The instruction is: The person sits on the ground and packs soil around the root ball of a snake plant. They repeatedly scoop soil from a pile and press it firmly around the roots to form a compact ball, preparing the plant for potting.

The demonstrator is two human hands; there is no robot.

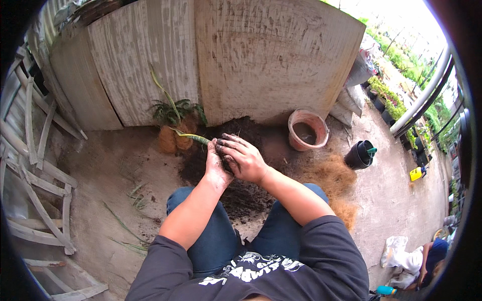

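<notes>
My left hand [215, 163] and my right hand [244, 158] press together around a dark clump of soil [226, 164], mostly hidden between the palms. Soil smears the fingers of both. A snake plant leaf [199, 139], green with yellow edges, sticks out to the left from between my hands; its base is hidden. Below them a heap of dark potting soil [246, 199] spreads over the ground between my knees. Just left of the heap stand fibre-wrapped root balls [167, 140] with a fern [165, 113] and another long leaf rising above them.
Right of the soil are a pinkish plastic pot [295, 136] with something brownish inside, loose coconut fibre [335, 175] and stacked black pots [356, 156]. Boards [271, 56] lean ahead. Wooden frames [67, 210] stand left. A yellow sprayer [415, 174] and another person [427, 259] are far right.
</notes>
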